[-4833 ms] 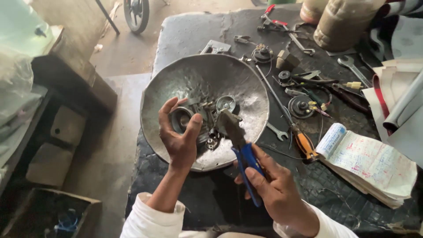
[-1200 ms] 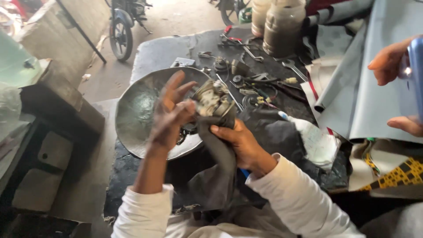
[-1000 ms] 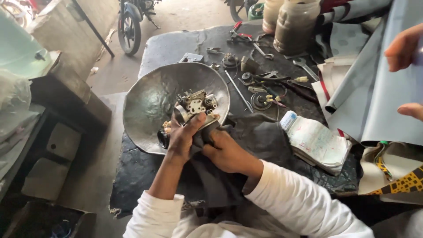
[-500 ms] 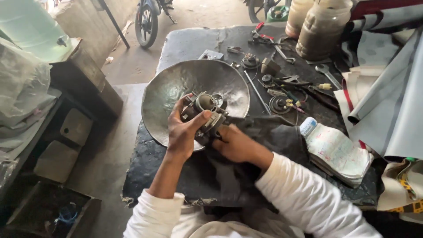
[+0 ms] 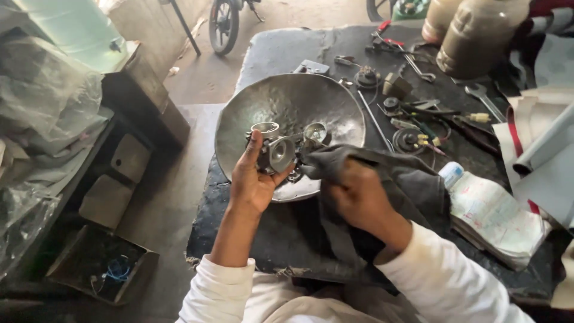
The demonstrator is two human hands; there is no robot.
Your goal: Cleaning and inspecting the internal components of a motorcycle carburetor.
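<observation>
Carburetor (image 5: 281, 152) in left hand (image 5: 254, 179) over metal bowl (image 5: 299, 101).

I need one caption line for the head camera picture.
Left hand holds a metal engine part over a metal bowl; right hand wipes it with a dark cloth.

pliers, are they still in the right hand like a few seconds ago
No. The right hand now grips a dark rag beside the metal bowl; no pliers are visible.

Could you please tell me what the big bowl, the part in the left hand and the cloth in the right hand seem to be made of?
The bowl looks like hammered metal, dull grey: its surface is dimpled with a soft sheen. The part in the left hand seems cast metal, grey with shiny round rims, probably aluminium or similar. The cloth in the right hand looks like dark, soft woven fabric, since it folds and drapes.
</observation>
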